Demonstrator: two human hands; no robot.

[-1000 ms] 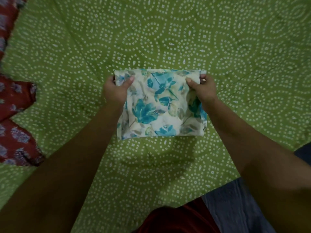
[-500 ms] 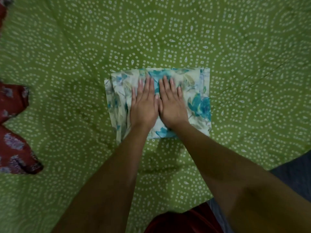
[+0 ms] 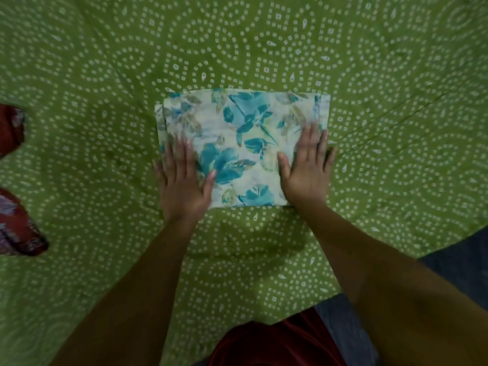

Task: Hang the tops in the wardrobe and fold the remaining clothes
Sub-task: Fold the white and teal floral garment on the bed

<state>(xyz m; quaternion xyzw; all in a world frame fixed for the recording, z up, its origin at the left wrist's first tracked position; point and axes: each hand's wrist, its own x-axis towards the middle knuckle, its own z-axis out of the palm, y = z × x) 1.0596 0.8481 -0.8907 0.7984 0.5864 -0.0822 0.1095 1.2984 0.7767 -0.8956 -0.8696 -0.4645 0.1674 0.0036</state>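
Sheet: A big green sheet (image 3: 105, 75) with white dots covered almost all you saw. It lay flat under everything.

Floor: A dark blue bit of floor (image 3: 459, 262) showed past the sheet's near right edge.

Red clothes: Some red clothes (image 3: 15, 228) with a flower print lay at the far left edge of the sheet, well apart from your hands.

Cloth: The folded cloth (image 3: 243, 138), white with blue flowers, lay flat in the middle of the sheet. It was folded into a neat box shape, and more layers peeked out along its left and right sides.

Left hand: Your left hand (image 3: 182, 180) was wide and flat, palm down, pressing on the cloth's near left corner. Your little finger was off the cloth, on the sheet.

Right hand: Your right hand (image 3: 306, 167) was wide and flat too, palm down, on the cloth's near right side. Its outer edge reached past the cloth's edge. It held nothing.
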